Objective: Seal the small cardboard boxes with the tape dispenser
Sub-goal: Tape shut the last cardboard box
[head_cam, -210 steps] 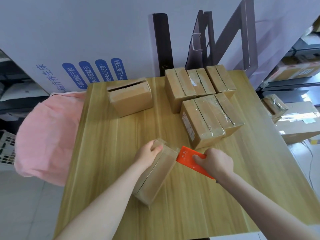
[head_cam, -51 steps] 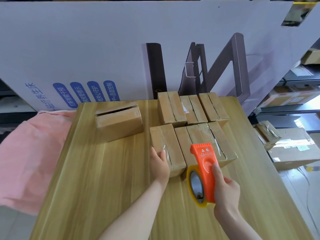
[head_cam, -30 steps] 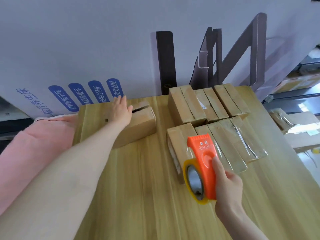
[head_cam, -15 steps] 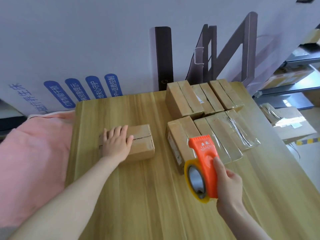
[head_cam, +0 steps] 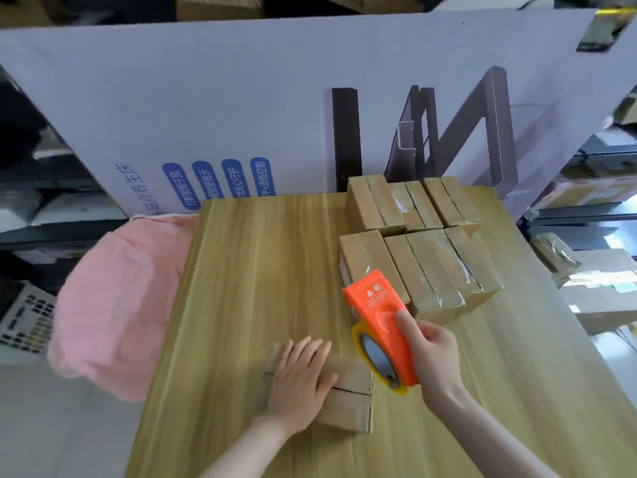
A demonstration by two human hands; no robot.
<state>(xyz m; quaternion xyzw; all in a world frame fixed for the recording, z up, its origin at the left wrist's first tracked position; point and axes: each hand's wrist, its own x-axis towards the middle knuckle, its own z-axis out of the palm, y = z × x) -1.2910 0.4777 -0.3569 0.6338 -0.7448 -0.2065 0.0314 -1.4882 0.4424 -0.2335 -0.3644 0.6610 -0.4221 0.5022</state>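
While the flat left hand (head_cam: 299,381) covers half the box (head_cam: 349,410), the right hand (head_cam: 435,364) grips the dispenser (head_cam: 381,317).

A single wide-angle view from the person's head looks forward and steeply down across the table (head_cam: 241,288) from its near edge, close above it. The board (head_cam: 241,98) at the far edge fills the upper frame.

Orange tape dispenser (head_cam: 382,326), brown boxes (head_cam: 424,257), striped pale wooden table (head_cam: 248,288), pink cloth (head_cam: 120,298).
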